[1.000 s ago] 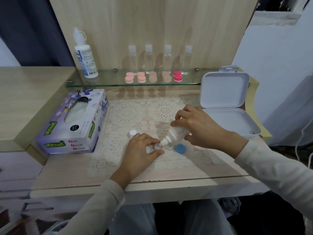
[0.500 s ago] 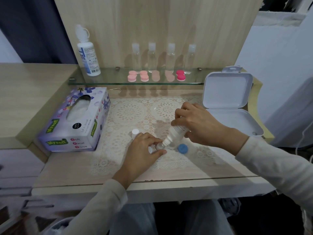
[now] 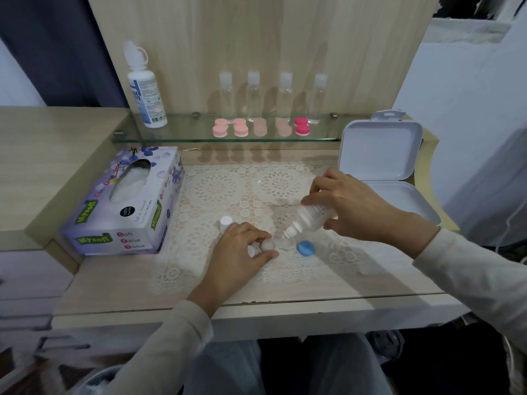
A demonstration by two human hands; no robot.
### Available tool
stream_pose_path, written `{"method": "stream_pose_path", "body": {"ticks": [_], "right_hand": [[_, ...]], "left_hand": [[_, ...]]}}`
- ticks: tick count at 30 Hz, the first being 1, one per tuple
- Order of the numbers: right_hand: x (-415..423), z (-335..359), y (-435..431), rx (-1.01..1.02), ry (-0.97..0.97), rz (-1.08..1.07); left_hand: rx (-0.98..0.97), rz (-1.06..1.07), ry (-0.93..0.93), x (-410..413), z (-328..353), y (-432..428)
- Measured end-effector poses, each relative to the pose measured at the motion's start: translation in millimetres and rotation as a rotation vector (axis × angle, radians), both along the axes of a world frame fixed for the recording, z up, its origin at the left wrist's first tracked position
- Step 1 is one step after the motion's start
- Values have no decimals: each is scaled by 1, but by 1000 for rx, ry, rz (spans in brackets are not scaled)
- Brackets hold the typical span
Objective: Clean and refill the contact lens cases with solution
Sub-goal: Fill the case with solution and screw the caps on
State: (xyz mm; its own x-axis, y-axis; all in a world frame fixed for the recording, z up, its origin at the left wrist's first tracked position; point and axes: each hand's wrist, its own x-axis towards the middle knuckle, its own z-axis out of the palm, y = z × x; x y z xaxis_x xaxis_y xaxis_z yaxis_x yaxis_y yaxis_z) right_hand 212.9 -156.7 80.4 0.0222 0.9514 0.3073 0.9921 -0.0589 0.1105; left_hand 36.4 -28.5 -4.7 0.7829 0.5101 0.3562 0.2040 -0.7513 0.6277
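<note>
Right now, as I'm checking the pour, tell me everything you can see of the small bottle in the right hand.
The small bottle is translucent plastic with a printed label and a ribbed white nozzle, uncapped. The right hand grips its body, tilting it nozzle-down toward the left, tip just above the clear lens case that the left hand pinches on the lace mat. No liquid stream is discernible.

White lace mat [image 3: 228, 192] lies mid pale wooden bench [image 3: 285, 292], with the purple cardboard tissue box [image 3: 122, 203] left of it and the open white plastic hinged box [image 3: 379, 155] right. On the mat sits the clear plastic lens case [image 3: 282, 246], round blue cap [image 3: 306, 248] just right, small white cap [image 3: 225, 222] behind-left, small clear squeeze bottle [image 3: 313, 216] tilted above. Behind, the glass shelf [image 3: 185, 136] carries a tall white solution bottle [image 3: 147, 101] left, four clear small bottles [image 3: 253, 95] right, pink round cases [image 3: 259, 128] before them.
</note>
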Motion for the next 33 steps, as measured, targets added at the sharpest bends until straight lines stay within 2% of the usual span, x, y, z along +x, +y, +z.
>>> {"method": "stream_pose_path", "body": {"ticks": [15,20,28,31,33], "right_hand": [[0,-1,-4,73,-116,19],[-2,0,-3,58,-100,19],[5,-2,-15,-50,36,-124],[6,-1,-22,-107,183,-195],[5,0,-26,-95,348,-234]], "left_hand": [[5,-1,-8,0,-1,0],[14,3,-7,0,-1,0],[-2,0,-15,0,-2,1],[0,-2,-23,0,-2,0],[-1,-7,-24,1,-2,1]]}}
